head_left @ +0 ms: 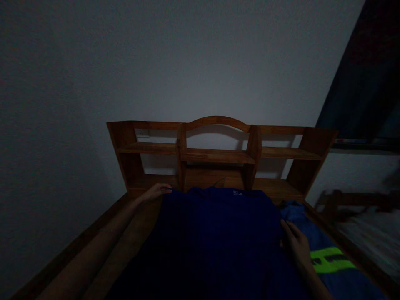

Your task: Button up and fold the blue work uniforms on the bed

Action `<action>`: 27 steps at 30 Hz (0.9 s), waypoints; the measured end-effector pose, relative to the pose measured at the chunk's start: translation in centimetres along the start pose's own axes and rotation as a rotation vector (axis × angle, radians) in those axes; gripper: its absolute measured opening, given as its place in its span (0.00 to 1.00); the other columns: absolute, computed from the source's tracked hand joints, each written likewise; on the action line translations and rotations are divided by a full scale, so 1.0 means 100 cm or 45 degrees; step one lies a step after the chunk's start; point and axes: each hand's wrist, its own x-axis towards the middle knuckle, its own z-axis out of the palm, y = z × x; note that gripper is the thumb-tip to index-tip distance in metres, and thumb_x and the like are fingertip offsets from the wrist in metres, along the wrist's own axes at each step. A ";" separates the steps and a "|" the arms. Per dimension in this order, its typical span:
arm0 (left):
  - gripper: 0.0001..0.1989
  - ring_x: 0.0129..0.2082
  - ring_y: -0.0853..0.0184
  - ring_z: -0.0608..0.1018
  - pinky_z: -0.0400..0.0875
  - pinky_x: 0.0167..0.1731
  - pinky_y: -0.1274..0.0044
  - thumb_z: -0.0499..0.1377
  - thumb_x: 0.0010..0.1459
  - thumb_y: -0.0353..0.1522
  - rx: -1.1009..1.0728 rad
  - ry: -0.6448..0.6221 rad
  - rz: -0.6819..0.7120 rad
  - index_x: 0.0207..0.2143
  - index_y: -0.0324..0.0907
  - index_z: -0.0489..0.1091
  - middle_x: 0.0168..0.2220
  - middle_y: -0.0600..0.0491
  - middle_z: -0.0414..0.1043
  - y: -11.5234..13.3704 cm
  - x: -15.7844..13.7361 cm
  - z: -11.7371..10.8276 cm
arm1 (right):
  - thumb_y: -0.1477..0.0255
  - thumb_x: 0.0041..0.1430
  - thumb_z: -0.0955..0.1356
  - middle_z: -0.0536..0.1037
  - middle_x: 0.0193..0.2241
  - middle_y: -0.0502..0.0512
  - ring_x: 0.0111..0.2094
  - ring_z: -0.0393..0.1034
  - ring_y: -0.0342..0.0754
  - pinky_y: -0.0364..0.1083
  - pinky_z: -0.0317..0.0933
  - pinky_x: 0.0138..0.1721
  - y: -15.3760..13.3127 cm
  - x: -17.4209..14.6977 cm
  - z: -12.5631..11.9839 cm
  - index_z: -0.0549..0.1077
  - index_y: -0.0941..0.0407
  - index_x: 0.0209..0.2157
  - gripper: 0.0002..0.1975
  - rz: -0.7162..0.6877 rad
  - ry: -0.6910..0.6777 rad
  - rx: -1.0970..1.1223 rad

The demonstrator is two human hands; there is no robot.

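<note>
A dark blue garment (218, 233), perhaps a shirt, lies spread out before me, with small pale lettering near its far edge. My left hand (158, 190) pinches its far left corner between thumb and fingers. On the other side, my right hand (295, 239) grips the garment's right edge, fingers curled round the cloth. Just beyond that hand lies a lighter blue garment (328, 246) with a bright yellow-green band. The near part of the dark cloth is lost in shadow.
A wooden shelf unit (218, 156) with an arched top rail stands against the pale wall (200, 62). At the far right are a dark curtain or window (368, 83) and a blurred whitish surface (371, 237). A wall socket (143, 134) shows through the left shelf.
</note>
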 end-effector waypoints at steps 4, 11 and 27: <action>0.24 0.29 0.69 0.72 0.65 0.30 0.80 0.61 0.46 0.47 -0.434 0.181 0.027 0.36 0.36 0.68 0.30 0.53 0.71 0.009 0.006 -0.018 | 0.50 0.49 0.65 0.66 0.12 0.48 0.12 0.57 0.42 0.39 0.47 0.13 -0.002 -0.002 -0.003 0.71 0.64 0.45 0.33 -0.146 0.167 0.108; 0.15 0.39 0.60 0.73 0.65 0.42 0.73 0.58 0.51 0.39 0.497 0.223 0.052 0.34 0.36 0.72 0.37 0.47 0.72 0.010 0.019 -0.031 | 0.49 0.44 0.67 0.71 0.15 0.51 0.15 0.60 0.43 0.40 0.53 0.15 -0.004 0.006 0.004 0.75 0.62 0.38 0.30 -0.146 0.003 -0.067; 0.23 0.62 0.56 0.53 0.45 0.57 0.56 0.41 0.61 0.32 1.354 0.356 -0.005 0.56 0.44 0.62 0.60 0.47 0.56 -0.037 -0.120 0.120 | 0.52 0.55 0.60 0.79 0.32 0.58 0.32 0.73 0.53 0.47 0.64 0.33 -0.001 0.003 -0.003 0.73 0.56 0.43 0.26 -0.482 0.122 -0.646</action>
